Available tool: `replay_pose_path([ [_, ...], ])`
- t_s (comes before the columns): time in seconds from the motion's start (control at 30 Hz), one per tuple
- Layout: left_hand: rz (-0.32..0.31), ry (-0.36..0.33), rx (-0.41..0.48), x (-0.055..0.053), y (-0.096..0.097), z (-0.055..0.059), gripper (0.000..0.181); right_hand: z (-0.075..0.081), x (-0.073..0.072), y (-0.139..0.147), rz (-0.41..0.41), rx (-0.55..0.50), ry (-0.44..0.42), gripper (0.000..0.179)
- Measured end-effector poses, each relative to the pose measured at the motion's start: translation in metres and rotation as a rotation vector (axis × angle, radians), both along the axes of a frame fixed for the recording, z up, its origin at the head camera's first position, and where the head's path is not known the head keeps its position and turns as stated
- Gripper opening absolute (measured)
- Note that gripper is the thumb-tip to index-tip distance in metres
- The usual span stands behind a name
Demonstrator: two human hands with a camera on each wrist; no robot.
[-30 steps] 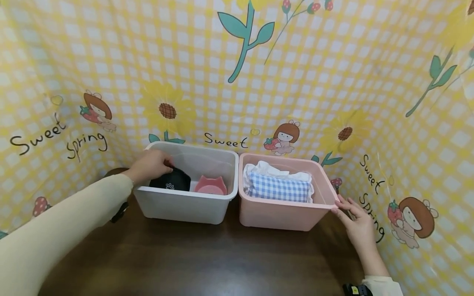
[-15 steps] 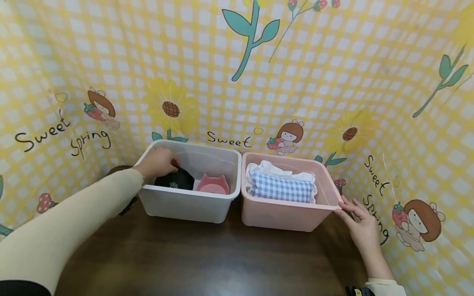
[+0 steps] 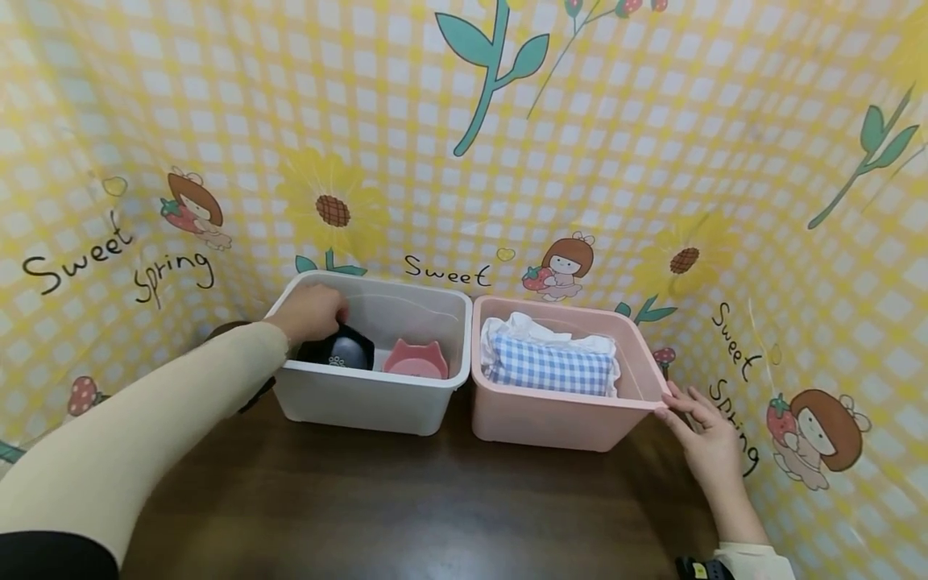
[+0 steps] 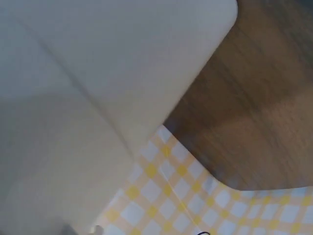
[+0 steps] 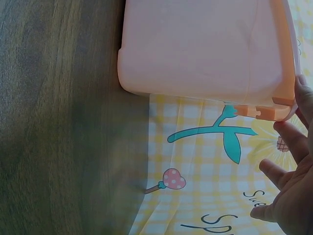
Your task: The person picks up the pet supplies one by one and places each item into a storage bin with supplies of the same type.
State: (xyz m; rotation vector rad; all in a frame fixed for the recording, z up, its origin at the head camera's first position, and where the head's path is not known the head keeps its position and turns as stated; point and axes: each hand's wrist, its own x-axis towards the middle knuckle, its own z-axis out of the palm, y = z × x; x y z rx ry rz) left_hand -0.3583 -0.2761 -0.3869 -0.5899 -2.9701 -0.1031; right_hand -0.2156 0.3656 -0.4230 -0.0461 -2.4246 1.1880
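In the head view my left hand (image 3: 312,312) reaches into the white storage bin (image 3: 362,407) and holds the edge of a black pet bowl (image 3: 351,350) with a pale paw print. The fingertips are partly hidden behind the hand. A pink cat-eared bowl (image 3: 416,360) lies beside it in the same bin. My right hand (image 3: 714,451) pinches the front right rim corner of the pink storage bin (image 3: 544,423) between thumb and fingers; the right wrist view shows the thumb (image 5: 304,95) against that rim. The left wrist view shows only the white bin's outer wall (image 4: 112,73).
A blue-and-white checked cloth item (image 3: 554,366) with white ruffles sits in the pink bin. Both bins stand side by side on a dark wooden table (image 3: 435,515). A yellow checked cloth (image 3: 406,161) hangs behind and at the sides.
The black bowl has turned in my left hand, so a rounded grey part of it shows. The left hand sits slightly lower in the bin. My right hand keeps its place on the pink rim.
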Motion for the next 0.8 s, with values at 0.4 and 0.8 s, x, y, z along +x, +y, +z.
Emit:
replay_pose_path([
  [0.4, -0.007, -0.035, 0.145, 0.004, 0.000, 0.015, 0.015, -0.002, 0.002, -0.001, -0.023, 0.003, 0.022, 0.037],
  [0.8, 0.053, -0.173, 0.659, 0.047, -0.028, 0.043, 0.045, -0.005, -0.002, -0.003, -0.026, 0.050, 0.075, 0.033],
])
